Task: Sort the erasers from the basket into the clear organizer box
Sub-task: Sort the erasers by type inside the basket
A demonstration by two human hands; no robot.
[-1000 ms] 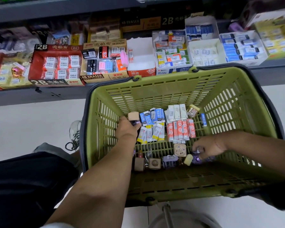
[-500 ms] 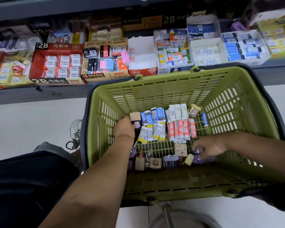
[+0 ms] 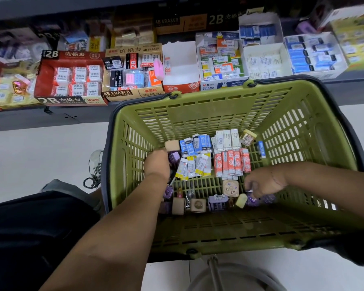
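Note:
A green basket (image 3: 303, 114) stands on the floor, with several wrapped erasers on its bottom: blue ones (image 3: 194, 143), white ones (image 3: 227, 139), red ones (image 3: 232, 162), yellow-white ones (image 3: 194, 166) and small cube and purple ones along the near side. My left hand (image 3: 157, 164) is down in the basket's left part. Its fingers curl out of sight next to a purple eraser (image 3: 174, 157) and a beige cube (image 3: 172, 145). My right hand (image 3: 263, 182) reaches in from the right, fingertips bent onto purple erasers (image 3: 251, 200). No clear organizer box is in view.
A low grey shelf (image 3: 72, 120) behind the basket carries open cartons of erasers, among them a red 2B carton (image 3: 69, 80) and a nearly empty white one (image 3: 180, 68). My dark-clothed knee (image 3: 29, 238) is at the left. A grey round object (image 3: 229, 278) lies at the bottom edge.
My left hand has shifted slightly up and left beside the beige cube. My right hand has stayed over the purple erasers. The view has drifted a little.

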